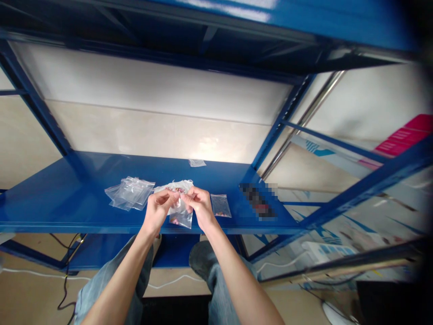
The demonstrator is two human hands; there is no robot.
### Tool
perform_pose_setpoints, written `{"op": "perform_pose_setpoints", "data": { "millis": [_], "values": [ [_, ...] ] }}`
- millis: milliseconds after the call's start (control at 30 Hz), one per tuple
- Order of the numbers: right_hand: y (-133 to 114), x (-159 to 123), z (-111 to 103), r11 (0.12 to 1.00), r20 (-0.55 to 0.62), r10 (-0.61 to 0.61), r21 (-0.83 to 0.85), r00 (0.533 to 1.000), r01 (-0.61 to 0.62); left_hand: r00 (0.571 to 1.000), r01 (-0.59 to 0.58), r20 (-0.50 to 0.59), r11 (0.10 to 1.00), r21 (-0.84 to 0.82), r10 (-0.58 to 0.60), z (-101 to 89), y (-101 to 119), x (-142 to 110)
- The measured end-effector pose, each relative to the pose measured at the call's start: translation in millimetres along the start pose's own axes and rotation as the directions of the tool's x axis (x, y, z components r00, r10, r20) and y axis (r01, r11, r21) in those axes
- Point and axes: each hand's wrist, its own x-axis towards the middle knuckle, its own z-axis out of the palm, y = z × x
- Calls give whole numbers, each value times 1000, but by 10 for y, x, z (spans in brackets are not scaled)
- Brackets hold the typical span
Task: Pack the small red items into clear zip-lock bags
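Both hands meet above the front edge of a blue metal shelf (54, 203). My left hand (158, 208) and my right hand (200, 205) each pinch the top edge of a small clear plastic bag (181, 216) that hangs between them with small reddish bits at its bottom. Behind the bag lies an open white packet (176, 185) with small reddish pieces. A pile of empty clear zip bags (130, 192) sits left of my left hand. A small filled clear bag (220, 205) lies flat to the right of my right hand.
A scrap of clear plastic (196, 163) lies at the back of the shelf by the wall. A blurred dark object (259, 201) rests at the shelf's right end. Blue uprights and beams frame the shelf. Cables (66, 266) run on the floor below, beside my knees.
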Motion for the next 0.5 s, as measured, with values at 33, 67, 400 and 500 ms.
{"op": "perform_pose_setpoints", "data": {
  "millis": [33, 67, 400, 500],
  "values": [
    [1, -2, 0, 1000, 1, 1, 4, 1000, -1, 1000, -2, 8, 1000, 3, 2, -8, -4, 2],
    [3, -3, 1, 1000, 6, 2, 6, 1000, -2, 1000, -5, 11, 1000, 0, 5, -18, -10, 6],
    [10, -48, -74, 999, 2, 32, 22, 1000, -32, 999, 42, -1, 999, -17, -42, -56, -26, -21],
    [0, -19, -207, 997, -119, -24, 66, 993, 32, 1000, 19, -6, 1000, -11, -19, -94, 1, -16]
  ]
}}
